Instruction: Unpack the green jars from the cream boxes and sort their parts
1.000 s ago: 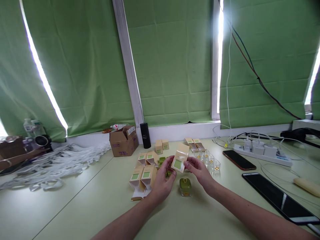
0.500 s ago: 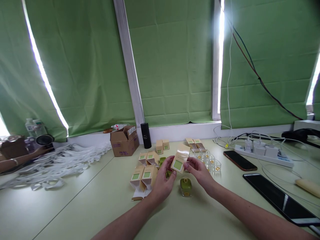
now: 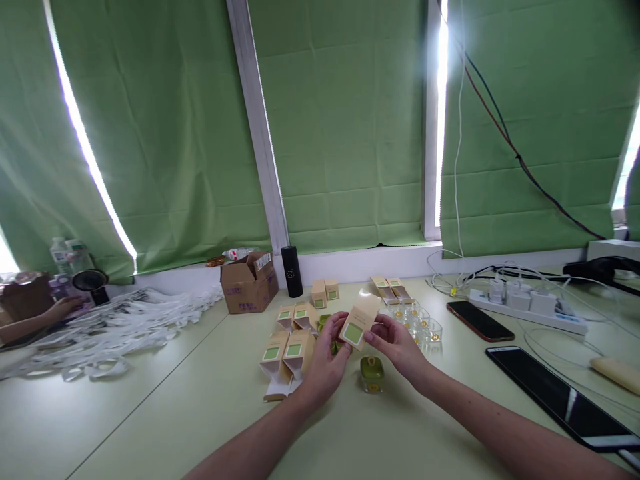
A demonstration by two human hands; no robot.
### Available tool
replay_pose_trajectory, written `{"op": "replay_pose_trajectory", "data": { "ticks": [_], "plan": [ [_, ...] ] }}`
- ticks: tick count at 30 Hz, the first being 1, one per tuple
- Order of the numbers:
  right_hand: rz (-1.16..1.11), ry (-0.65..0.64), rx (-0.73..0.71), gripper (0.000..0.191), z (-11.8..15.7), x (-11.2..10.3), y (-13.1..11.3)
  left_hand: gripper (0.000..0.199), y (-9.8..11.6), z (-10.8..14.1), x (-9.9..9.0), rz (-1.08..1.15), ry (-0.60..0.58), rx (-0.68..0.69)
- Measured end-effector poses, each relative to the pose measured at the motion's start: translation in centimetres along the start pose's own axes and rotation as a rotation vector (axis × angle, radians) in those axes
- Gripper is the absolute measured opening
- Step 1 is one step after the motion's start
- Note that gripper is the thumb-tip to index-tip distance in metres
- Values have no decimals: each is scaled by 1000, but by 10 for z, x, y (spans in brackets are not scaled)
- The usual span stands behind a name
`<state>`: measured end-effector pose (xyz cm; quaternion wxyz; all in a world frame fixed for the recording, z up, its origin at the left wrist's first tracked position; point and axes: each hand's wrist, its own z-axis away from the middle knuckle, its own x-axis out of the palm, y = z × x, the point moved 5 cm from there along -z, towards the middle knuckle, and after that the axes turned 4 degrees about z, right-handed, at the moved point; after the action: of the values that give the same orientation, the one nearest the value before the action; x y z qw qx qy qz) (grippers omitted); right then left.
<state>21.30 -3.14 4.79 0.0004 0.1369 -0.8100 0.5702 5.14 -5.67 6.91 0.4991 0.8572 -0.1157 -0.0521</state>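
A small beige carton (image 3: 362, 321) with a green square on its face is held up between both hands, tilted. My left hand (image 3: 327, 357) grips its left side, and my right hand (image 3: 400, 347) pinches its lower right edge. Just below on the table stands a clear jar with a green lid (image 3: 372, 373). More green lids (image 3: 325, 321) lie partly hidden behind my left hand. Beyond my right hand are several clear glass jars (image 3: 420, 323) with gold dots. To the left, several beige cartons (image 3: 295, 352) with open flaps rest together.
Two small cartons (image 3: 325, 291) and some flat ones (image 3: 390, 289) sit farther back. A cardboard box (image 3: 249, 283) and black cylinder (image 3: 292, 271) stand by the wall. Right are phones (image 3: 480, 320), a tablet (image 3: 555, 390) and a power strip (image 3: 530, 310). White straps (image 3: 135, 327) and another person's hand (image 3: 67, 307) are left.
The carton between my hands has turned and dipped slightly, its face now squarer to view. At far left, the other person's hand has moved back left, away from the black round object.
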Motion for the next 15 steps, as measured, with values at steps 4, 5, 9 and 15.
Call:
{"op": "replay_pose_trajectory", "data": {
  "ticks": [4, 5, 9, 15],
  "plan": [
    [-3, -6, 10, 61, 1, 0, 1, 41, 0, -1, 0, -7, -4, 1],
    [-2, -8, 16, 61, 1, 0, 1, 41, 0, -1, 0, -11, -6, 2],
    [-6, -11, 39, 62, 1, 1, 1, 41, 1, -2, 0, -29, -10, 10],
    [-20, 15, 55, 61, 1, 0, -1, 53, -1, -1, -1, -30, -8, 12]
  ]
}}
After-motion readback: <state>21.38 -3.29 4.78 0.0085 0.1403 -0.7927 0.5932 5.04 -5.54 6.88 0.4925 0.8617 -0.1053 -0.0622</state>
